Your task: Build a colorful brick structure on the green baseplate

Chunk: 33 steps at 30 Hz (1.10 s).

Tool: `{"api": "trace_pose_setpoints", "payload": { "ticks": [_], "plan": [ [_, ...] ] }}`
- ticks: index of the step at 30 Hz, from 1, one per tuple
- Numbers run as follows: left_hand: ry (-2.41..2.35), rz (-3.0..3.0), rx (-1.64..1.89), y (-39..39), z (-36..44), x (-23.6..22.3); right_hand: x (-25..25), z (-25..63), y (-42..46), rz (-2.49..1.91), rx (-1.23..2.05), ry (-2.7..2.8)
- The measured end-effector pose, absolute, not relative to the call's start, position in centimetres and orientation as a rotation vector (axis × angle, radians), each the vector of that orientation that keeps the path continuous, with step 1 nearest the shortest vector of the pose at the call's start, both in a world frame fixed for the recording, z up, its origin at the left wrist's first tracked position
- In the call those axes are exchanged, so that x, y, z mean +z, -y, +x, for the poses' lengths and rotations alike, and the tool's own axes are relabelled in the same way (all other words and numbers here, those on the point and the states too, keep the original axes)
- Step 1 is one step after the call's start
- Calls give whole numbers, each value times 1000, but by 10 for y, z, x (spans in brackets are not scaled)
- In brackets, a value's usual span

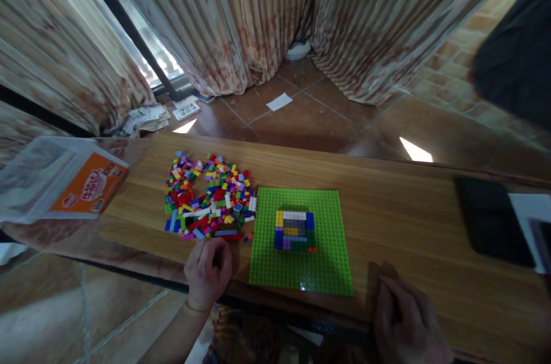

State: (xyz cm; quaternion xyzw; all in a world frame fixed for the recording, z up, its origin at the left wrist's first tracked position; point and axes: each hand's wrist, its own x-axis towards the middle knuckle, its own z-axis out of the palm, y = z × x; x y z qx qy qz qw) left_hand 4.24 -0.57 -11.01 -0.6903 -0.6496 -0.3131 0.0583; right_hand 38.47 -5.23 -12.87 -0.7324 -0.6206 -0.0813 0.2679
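Note:
My left hand [209, 272] rests at the table's front edge with its fingers curled in, and nothing shows in it. Just beyond it lies a heap of loose toy building bricks [210, 194] in many colours. A green studded baseplate [264, 266] lies right of the heap. On it stands a small rectangular brick build [294, 216], with white, blue, yellow, purple and green bricks around a grey and yellow middle. Right of the baseplate, my right hand [407, 318] lies closed on the table edge, fingers bent under and no object visible in it.
The wooden table [387, 209] carries a clear plastic bag with an orange label [88, 186] at the left. A black flat object [491, 220] and white paper lie at the right. Striped curtains [258, 19] hang behind. Papers lie on the tiled floor.

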Motion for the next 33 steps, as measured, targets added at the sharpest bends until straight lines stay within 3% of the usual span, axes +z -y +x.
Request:
{"api": "trace_pose_setpoints", "payload": {
  "ticks": [16,23,29,31,33],
  "plan": [
    [2069,-2055,-882,-1,44,-116,-132,382,35,-2036,-261,1659],
    [2129,-2076,-833,3,53,-92,-101,385,27,-2113,96,1816],
    [2124,-2156,-824,3,88,-80,-109,403,17,-1960,278,1723],
    [2100,-2223,-885,-6,106,-80,-110,403,10,-1888,360,1623],
    [2078,-2296,-1159,-20,124,-81,-105,394,1,-1813,439,1487]
  ]
}}
